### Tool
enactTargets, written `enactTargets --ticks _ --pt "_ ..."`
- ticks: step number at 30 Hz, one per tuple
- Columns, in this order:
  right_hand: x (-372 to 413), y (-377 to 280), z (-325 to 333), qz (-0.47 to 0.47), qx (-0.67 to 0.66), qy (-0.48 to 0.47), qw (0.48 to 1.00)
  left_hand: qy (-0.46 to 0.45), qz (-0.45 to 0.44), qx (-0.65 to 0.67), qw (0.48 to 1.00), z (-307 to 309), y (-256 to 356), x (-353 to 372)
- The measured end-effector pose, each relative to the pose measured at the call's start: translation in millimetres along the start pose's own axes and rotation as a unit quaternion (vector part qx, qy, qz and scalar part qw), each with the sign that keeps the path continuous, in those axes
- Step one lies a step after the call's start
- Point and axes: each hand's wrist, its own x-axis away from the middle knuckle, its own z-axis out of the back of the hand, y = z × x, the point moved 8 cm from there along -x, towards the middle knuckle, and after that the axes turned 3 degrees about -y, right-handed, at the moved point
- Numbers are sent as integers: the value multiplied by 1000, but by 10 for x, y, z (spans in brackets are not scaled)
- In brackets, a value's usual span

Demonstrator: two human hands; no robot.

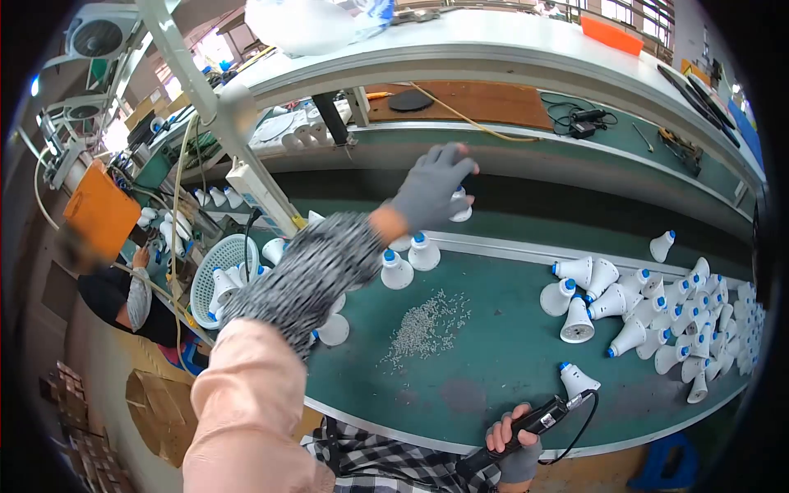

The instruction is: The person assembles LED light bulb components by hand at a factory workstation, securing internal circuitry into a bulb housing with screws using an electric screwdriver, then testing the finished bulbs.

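My left hand (431, 187), in a grey fingerless glove, reaches over the far part of the green bench (509, 329). Its fingers are curved but apart, with a white blue-capped lamp housing (462, 207) just below the thumb; whether they touch is unclear. My right hand (514, 440), near the front edge, is wrapped round a black electric screwdriver (541, 419). The tool's end lies beside another blue-capped housing (579, 380). A scatter of small screws (423, 330) covers the middle of the bench.
Many white housings (649, 311) crowd the right side. A basket (205, 283) of housings stands left, below a metal post (259, 177). Above the bench runs a white shelf (460, 34). Another person's forearm (138, 300) shows at far left.
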Motion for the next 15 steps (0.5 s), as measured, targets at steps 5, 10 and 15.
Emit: enactTargets --ticks 5,10,15 --pt "22 6 6 6 -31 -32 999 -377 190 -68 904 -1648 -836 -485" --pt "18 6 18 3 -29 -30 999 -327 120 -137 927 -2003 -1018 -549" --pt "45 -13 -2 29 0 11 1000 -188 121 -51 973 -1285 -645 -578"
